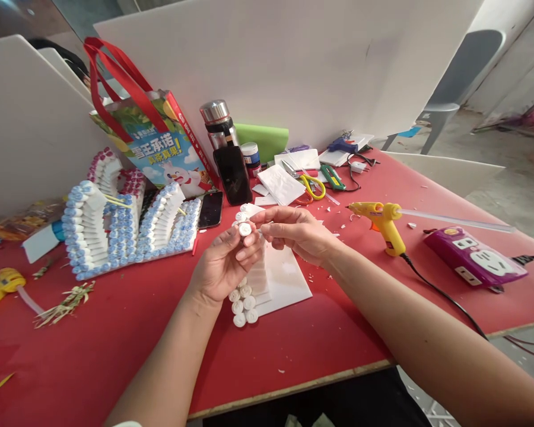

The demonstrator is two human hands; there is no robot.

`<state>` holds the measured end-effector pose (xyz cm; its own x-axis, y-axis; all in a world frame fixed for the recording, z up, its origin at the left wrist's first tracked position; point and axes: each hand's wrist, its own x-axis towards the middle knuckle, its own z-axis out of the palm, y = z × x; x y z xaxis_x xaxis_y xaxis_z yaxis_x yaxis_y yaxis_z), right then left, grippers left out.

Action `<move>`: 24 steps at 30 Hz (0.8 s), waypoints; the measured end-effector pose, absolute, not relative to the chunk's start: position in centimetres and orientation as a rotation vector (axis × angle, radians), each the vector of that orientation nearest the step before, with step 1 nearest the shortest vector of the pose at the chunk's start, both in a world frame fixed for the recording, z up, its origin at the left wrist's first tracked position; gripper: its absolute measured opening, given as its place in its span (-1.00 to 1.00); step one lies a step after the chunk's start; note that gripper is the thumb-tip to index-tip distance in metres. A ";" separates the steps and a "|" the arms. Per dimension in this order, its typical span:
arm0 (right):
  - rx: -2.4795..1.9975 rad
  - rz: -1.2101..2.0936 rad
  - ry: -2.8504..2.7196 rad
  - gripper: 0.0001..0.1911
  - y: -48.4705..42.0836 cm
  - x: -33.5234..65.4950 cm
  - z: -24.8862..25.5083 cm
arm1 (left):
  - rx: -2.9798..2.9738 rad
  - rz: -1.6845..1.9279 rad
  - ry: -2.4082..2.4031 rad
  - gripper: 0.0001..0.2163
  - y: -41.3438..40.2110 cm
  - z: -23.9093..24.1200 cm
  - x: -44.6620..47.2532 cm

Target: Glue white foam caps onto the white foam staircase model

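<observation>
Clamping a white roll [245,229] in the left grip [218,264], between thumb and fingers, above the middle of the red surface [249,379]. Presented with one round end toward the near edge and, by the look of it, pointing away along its long axis, though mostly hidden behind the fingers. Holding the right grip [296,234] just to the right of the roll, almost level with it, with thumb and forefinger close together; cannot tell about anything pinched between them. Nearest to the left grip, then, with only a narrow sideways gap to the right fingertips. Below, on the near side, see paired rolls [250,302] beside thin white strips [258,279] on a white board [289,281]; farther right, well apart, note a yellow glue gun [387,219]
</observation>
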<state>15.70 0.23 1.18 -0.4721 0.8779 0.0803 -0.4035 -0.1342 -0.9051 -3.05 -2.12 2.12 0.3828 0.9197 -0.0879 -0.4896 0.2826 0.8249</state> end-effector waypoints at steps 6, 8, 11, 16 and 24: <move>-0.630 1.733 -1.208 -0.74 0.3 15.7 1.1 | 0.806 1.042 0.643 -0.83 -2.2 1.9 -3.1; -0.633 1.730 -1.212 -0.72 0.2 15.7 1.1 | 0.839 1.043 0.652 -0.82 -2.2 1.8 -3.2; -0.642 1.714 -1.224 -0.72 0.2 15.7 1.2 | 0.863 1.051 0.675 -0.82 -2.1 1.8 -3.2; -0.683 1.633 -1.189 -0.72 0.4 15.8 1.1 | 1.044 1.188 0.813 -0.80 -2.1 2.0 -3.0; -0.823 1.535 -1.371 -0.73 -0.2 15.5 1.9 | 1.749 1.440 1.171 -0.78 -2.8 1.6 -3.0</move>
